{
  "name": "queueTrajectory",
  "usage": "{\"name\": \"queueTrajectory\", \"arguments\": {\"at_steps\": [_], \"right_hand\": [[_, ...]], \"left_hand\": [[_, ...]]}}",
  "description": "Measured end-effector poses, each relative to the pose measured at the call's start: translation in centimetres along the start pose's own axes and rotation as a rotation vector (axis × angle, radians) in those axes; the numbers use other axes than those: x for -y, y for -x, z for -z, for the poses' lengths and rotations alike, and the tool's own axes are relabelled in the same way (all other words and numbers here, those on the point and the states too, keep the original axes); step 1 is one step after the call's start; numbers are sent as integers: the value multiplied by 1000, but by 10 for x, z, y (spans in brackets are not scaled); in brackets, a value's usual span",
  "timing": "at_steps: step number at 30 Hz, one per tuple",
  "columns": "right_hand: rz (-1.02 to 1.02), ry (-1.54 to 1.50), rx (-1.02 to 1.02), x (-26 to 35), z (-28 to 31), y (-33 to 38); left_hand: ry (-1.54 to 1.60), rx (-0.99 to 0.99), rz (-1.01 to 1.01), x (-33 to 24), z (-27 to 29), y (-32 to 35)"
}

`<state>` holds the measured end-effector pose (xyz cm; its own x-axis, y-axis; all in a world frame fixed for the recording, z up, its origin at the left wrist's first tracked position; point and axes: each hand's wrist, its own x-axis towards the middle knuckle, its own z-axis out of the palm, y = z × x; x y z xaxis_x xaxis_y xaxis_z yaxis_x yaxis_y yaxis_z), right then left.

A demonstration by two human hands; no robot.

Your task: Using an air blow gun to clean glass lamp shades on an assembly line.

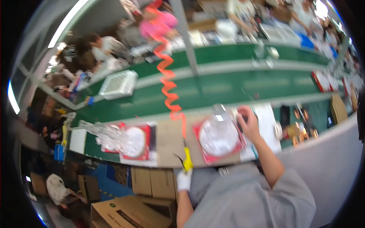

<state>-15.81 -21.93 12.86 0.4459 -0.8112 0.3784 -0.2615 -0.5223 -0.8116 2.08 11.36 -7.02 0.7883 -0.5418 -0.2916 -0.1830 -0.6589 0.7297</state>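
My left hand [184, 180], in a white glove, is closed round a yellow air blow gun [187, 161] with a dark lever, below the table's near edge. A coiled orange hose [169, 85] runs up from the gun. My bare right hand [249, 123] is over the right side of a red tray [204, 152], its fingers curved and apart from the thumb; a dark patch shows between them. On that tray lies a round white piece [218, 137] under clear, shiny material. A clear rounded piece [219, 112] stands at its far edge, left of my right hand.
To the left, another red tray [146, 142] holds a white disc [134, 142] and crumpled clear plastic [108, 133]. Copper-coloured parts [303, 136] lie at the right. Beyond runs a green belt [228, 91] with a white crate [118, 84]. Open cardboard box [129, 211] below left; several people work around.
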Motion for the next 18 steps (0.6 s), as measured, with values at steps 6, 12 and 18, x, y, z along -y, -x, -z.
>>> {"name": "queueTrajectory", "arguments": {"at_steps": [6, 12, 18], "right_hand": [[-416, 147, 93, -141, 25, 90], [-707, -38, 302, -145, 27, 128], [-499, 110, 456, -130, 15, 116]], "left_hand": [[62, 67, 85, -20, 5, -11], [162, 106, 117, -1, -4, -15], [135, 102, 123, -8, -6, -11]]}}
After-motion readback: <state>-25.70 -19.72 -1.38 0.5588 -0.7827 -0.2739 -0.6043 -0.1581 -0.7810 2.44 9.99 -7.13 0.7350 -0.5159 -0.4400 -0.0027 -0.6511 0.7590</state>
